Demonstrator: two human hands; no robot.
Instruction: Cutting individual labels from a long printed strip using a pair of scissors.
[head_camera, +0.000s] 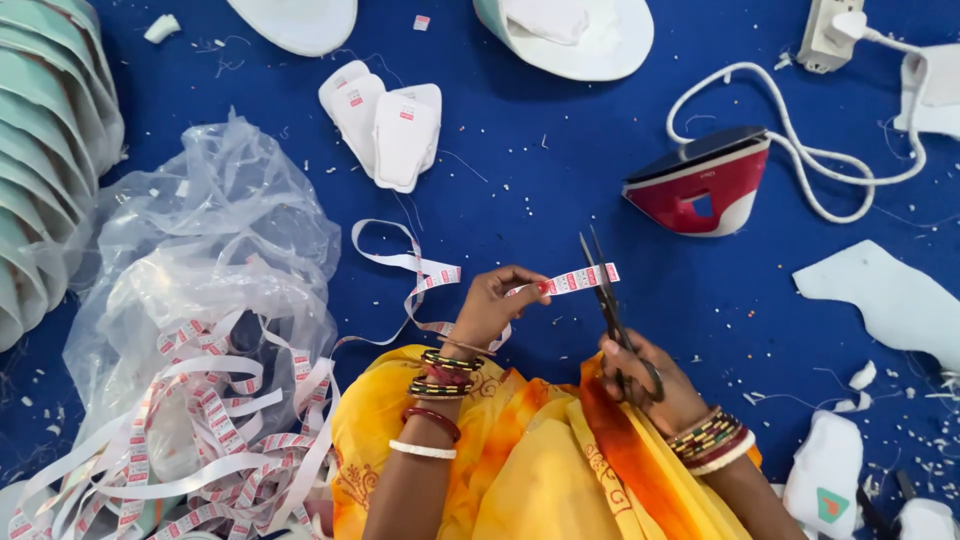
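Observation:
My left hand (493, 305) pinches a white label tape with red marks (572, 281) and holds its free end out to the right. My right hand (645, 375) grips black scissors (604, 290); the blades point up and stand slightly apart around the tape's end. The tape trails left in a loop (392, 258) over the blue surface toward a large tangled heap of the same tape (205, 430). Bangles ring both wrists, and yellow-orange cloth (530, 460) covers my lap below the hands.
A red and white iron (705, 185) lies at upper right, its white cord (800, 140) running to a socket strip (825, 35). Crumpled clear plastic (200, 230) sits left. White padded pieces (385, 125) lie at top centre, a stack of pale green shapes (45, 150) at far left.

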